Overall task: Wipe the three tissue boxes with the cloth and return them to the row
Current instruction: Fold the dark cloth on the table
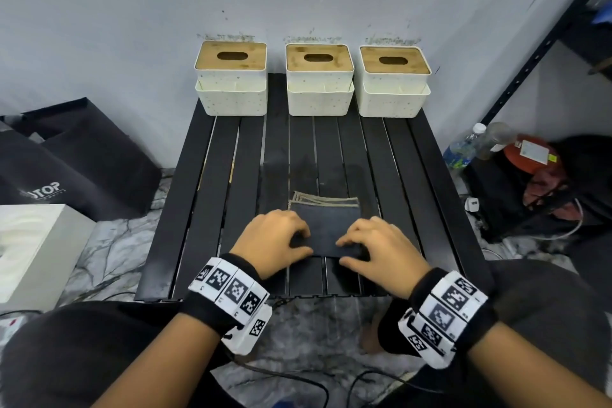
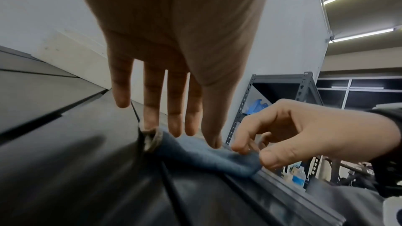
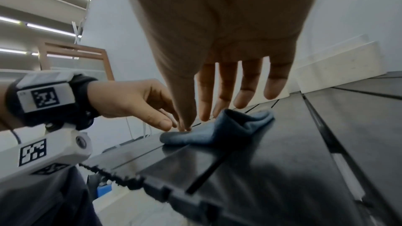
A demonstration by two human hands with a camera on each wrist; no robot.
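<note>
- Nearest the camera: both forearms wear black wrist bands (image 1: 228, 295) carrying white marker tags; dark-clothed knees sit below the near table edge.
- Left hand (image 1: 273, 242): lies on the left part of the cloth, fingers loosely curved. In the left wrist view the fingers (image 2: 152, 102) reach down nearly straight, tips touching the fabric. No closed grasp is visible; contact is by fingertips only.
- Right hand (image 1: 379, 247): lies on the right part of the cloth, fingers bent, thumb at the near edge. In the left wrist view thumb and forefinger meet at the fabric's near edge, in a narrow pinch of the cloth.
- Cloth (image 1: 326, 225): dark blue-grey, folded, with a pale fringed edge on its far side. It lies on the near middle of the table between the two hands; the right wrist view shows one fold (image 3: 243, 119) raised off the surface.
- Table (image 1: 205, 175): black, slatted, low, standing against the wall.
- Tissue boxes: left box (image 1: 231, 96), middle box (image 1: 319, 96) and right box (image 1: 394, 98) stand in a row at the far table edge, apart from each other, upright. Each is cream, speckled, with a wooden lid with an oval slot. All are well apart from the cloth and hands.
- Surroundings: black bags (image 1: 76, 159) on the floor left; bottles (image 1: 463, 149) and a metal rack (image 1: 543, 43) to the right.
</note>
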